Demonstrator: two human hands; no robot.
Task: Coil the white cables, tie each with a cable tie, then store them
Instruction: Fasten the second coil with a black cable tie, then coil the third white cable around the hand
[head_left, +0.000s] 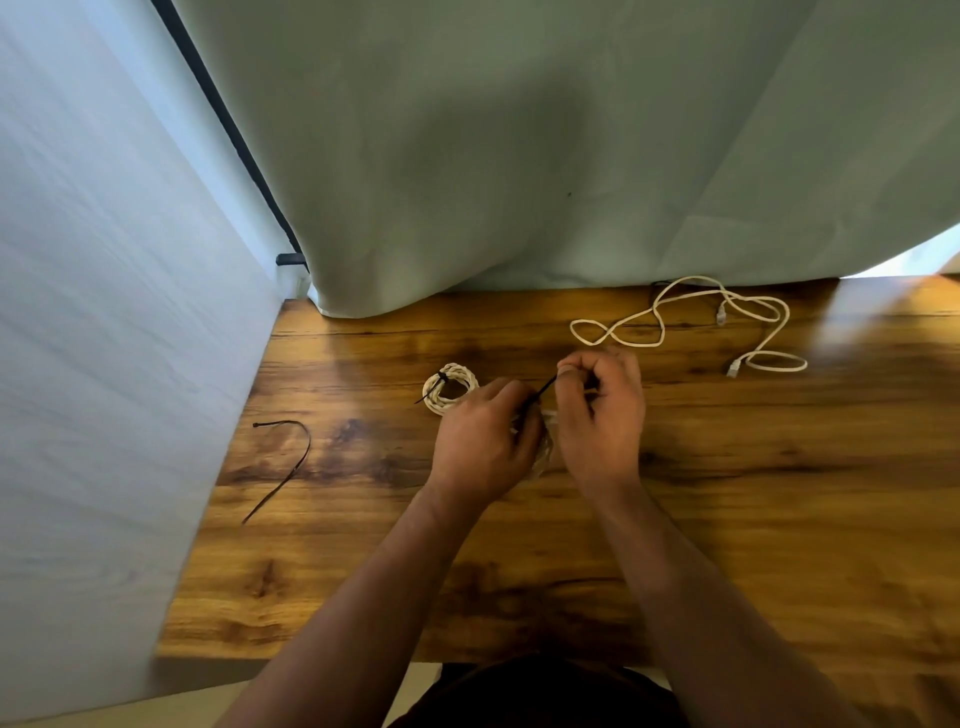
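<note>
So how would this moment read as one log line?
left hand: holds coil | right hand: pinches black tie | on table: tied coil, loose cable, spare tie

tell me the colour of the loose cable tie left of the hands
The loose cable tie is black; the head view shows it best.

Over the wooden table (779, 519), the left hand (483, 441) grips a white coil (545, 453), mostly hidden between the palms. The right hand (602, 410) pinches the tail of a black cable tie (540, 394) that slants up from it. Just beyond the left hand lies a tied coil (449, 387). A loose cable (727, 322) sprawls at the far right, and a spare tie (293, 460) lies well apart on the left. A pale curtain (519, 156) hangs along the far edge.
</note>
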